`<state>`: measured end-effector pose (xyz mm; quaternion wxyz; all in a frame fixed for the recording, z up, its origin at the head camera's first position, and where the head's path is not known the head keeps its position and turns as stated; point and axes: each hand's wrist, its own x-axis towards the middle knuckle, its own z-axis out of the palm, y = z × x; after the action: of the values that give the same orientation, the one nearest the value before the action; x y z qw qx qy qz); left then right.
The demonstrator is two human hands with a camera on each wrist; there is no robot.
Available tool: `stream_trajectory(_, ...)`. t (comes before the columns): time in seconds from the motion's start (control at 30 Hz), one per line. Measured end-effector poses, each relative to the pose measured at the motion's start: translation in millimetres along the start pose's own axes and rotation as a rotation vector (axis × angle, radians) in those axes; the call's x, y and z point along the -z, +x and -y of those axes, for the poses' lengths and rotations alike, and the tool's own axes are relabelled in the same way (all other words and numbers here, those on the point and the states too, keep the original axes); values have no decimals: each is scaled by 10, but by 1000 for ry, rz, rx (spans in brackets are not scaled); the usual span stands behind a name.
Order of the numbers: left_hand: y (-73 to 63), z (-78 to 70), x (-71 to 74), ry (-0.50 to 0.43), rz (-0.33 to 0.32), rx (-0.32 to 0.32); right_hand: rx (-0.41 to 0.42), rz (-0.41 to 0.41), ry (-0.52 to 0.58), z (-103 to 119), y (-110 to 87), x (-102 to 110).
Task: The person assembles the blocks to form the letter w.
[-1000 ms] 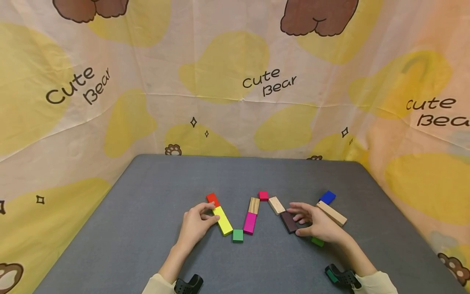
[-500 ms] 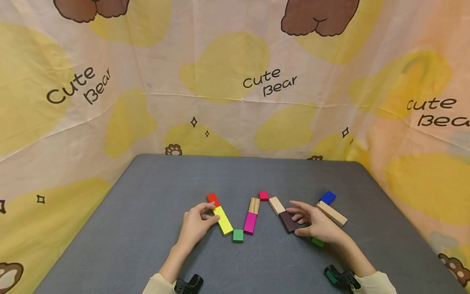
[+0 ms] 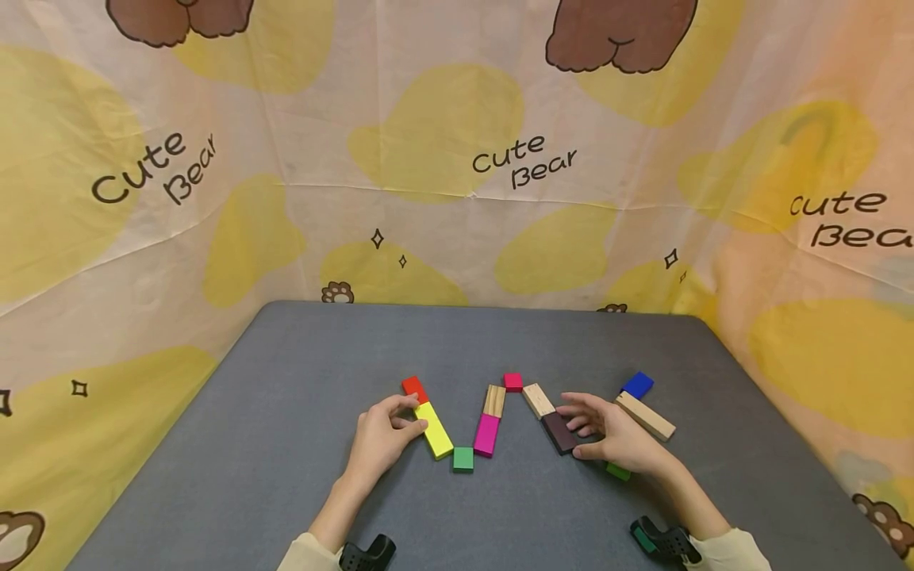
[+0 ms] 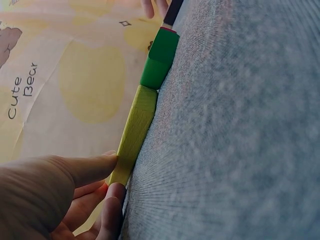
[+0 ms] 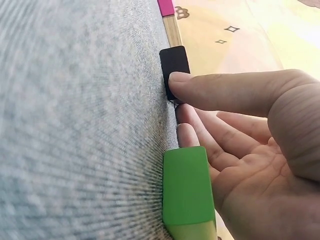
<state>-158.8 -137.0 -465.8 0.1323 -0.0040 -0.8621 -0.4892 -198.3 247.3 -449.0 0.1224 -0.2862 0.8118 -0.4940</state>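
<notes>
In the head view my left hand point(image 3: 385, 432) rests against the outer side of a zigzag row of wooden blocks, thumb touching the yellow block point(image 3: 434, 432) and index fingertip beside its joint with the red block point(image 3: 414, 388). My right hand point(image 3: 617, 432) touches the right side of the dark brown block point(image 3: 558, 434), its thumb at the near end, as the right wrist view also shows. Between them lie a green block point(image 3: 463, 460), a magenta block point(image 3: 486, 434), a striped wooden block point(image 3: 494, 400), a pink block point(image 3: 512, 382) and a pale wooden block point(image 3: 539, 400).
Beyond my right hand lie a blue block point(image 3: 638, 385) and a long pale block point(image 3: 646, 417). A lighter green block point(image 5: 187, 185) sits close under the right palm, partly hidden in the head view. The grey table point(image 3: 321, 341) ends at a printed cloth backdrop point(image 3: 428, 159).
The dark brown block has shifted slightly left, with my right hand following it a little. My left hand has stayed in place beside the yellow block.
</notes>
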Motion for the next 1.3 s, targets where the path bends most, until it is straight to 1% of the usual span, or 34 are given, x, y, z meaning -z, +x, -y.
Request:
stream_trajectory(0.53, -6, 11, -10, -7, 6, -3, 4, -4, -8, 17, -10, 1)
stream_trajectory(0.7, -8, 19, -11, 5, 6, 0, 11, 2, -17, -6, -10, -2)
stream_trajectory(1.03, -12, 19, -8, 8, 3, -10, -20, -2, -32, -45, -2, -14)
stream_trajectory(1.3, -6, 23, -7, 16, 5, -2, -2, -2, -17, -36, -5, 0)
